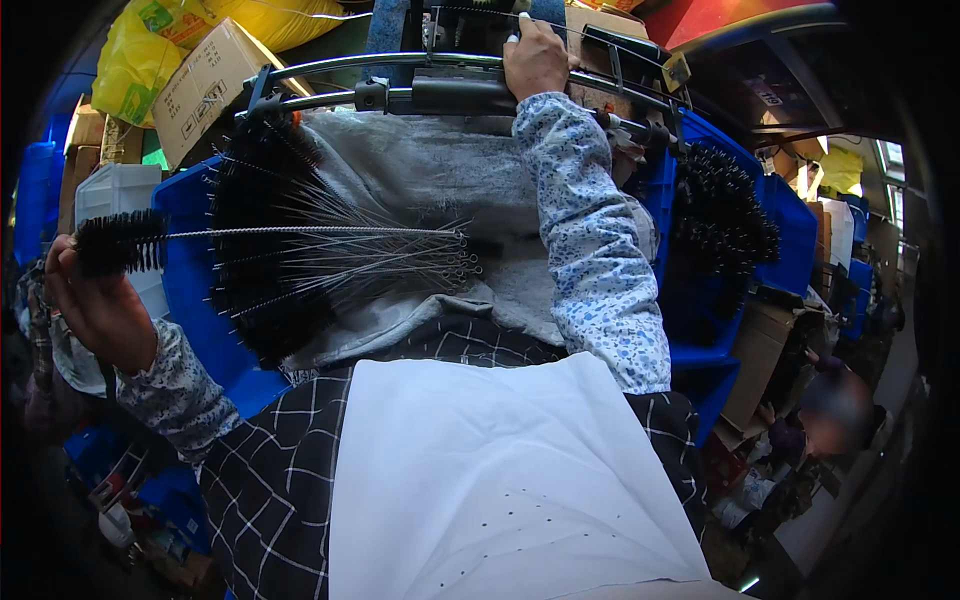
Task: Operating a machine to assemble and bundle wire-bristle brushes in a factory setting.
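Note:
My left hand (100,300), out at the left, is closed around the black bristle head of a bottle brush (300,231). The brush's twisted wire handle stretches level to the right and ends in a small loop. Below it lies a fan of similar brushes (265,280), black heads at the left and looped wire ends at the middle, on a grey cloth (430,150) over my lap. My right hand (537,60) reaches up to a metal-framed machine (465,92), its fingers bent together near a thin wire. Whatever they pinch is too small to make out.
Blue bins (185,240) flank my lap; black brushes (722,215) fill the right one. A cardboard box (212,92) and a yellow bag (135,70) stand far left. White fabric (500,470) covers my front. Another person (835,410) is at the lower right.

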A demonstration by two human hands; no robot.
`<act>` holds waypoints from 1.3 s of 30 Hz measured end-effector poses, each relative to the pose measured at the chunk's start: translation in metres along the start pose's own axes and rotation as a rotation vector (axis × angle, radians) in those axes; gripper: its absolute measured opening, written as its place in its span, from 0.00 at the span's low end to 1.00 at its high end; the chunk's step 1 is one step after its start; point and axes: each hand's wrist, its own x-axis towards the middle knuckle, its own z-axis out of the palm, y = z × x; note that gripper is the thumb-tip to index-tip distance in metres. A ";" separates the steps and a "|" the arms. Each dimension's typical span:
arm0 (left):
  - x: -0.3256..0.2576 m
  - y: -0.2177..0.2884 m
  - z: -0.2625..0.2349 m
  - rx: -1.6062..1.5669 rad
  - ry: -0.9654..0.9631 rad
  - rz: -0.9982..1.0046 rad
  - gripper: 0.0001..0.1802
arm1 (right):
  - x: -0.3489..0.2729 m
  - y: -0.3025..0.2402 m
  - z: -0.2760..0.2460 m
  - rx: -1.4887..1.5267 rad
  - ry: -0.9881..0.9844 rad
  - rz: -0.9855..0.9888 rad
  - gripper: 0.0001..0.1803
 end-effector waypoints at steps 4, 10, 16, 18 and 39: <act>0.009 0.027 0.017 -0.258 -0.005 -0.109 0.13 | 0.004 -0.026 0.005 0.034 -0.101 0.088 0.19; 0.006 0.031 0.028 -0.472 -0.006 -0.216 0.13 | -0.001 0.000 0.004 0.010 -0.060 0.038 0.18; 0.001 0.022 0.019 -0.840 0.011 -0.524 0.12 | 0.010 0.062 -0.014 0.040 -0.076 -0.008 0.20; 0.003 0.026 0.022 -0.948 -0.041 -0.574 0.12 | 0.023 0.090 -0.011 0.064 -0.108 -0.039 0.19; 0.002 0.122 0.104 -1.341 -0.847 -0.379 0.13 | -0.100 -0.045 -0.130 1.362 -1.106 -0.051 0.21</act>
